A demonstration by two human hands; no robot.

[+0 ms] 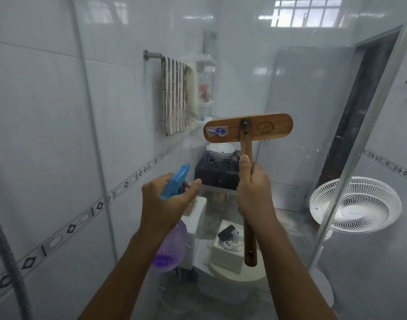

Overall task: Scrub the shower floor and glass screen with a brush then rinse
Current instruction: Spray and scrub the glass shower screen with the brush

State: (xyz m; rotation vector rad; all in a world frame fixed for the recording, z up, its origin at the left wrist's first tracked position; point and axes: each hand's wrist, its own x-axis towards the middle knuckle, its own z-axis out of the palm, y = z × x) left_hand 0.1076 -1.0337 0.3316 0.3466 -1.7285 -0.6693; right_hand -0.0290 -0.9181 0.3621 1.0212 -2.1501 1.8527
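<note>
Both hands are up in front of me and each is full. My left hand (165,202) is curled round the neck of a spray bottle (171,248), just under its blue trigger head (176,181), with my thumb stretched out to the right; the purple body hangs below my wrist and the nozzle points away from me. My right hand (255,195) is clenched in a full fist round the wooden handle of the brush (248,128), thumb lying up along the shaft, and the end of the handle sticks out below my fist. The brush stands upright, its long wooden head crosswise at the top with the flat back and its stickers facing me, so the bristles face the glass screen (301,100). I cannot tell whether they touch it. Water drops (221,155) cling to the glass just below the brush head.

Through the screen I see a striped towel (174,95) on a rail, a toilet (232,280) with a white box (225,257) on its lid, and a white fan (355,204) to the right. A grey shower hose (6,262) runs down at my far left.
</note>
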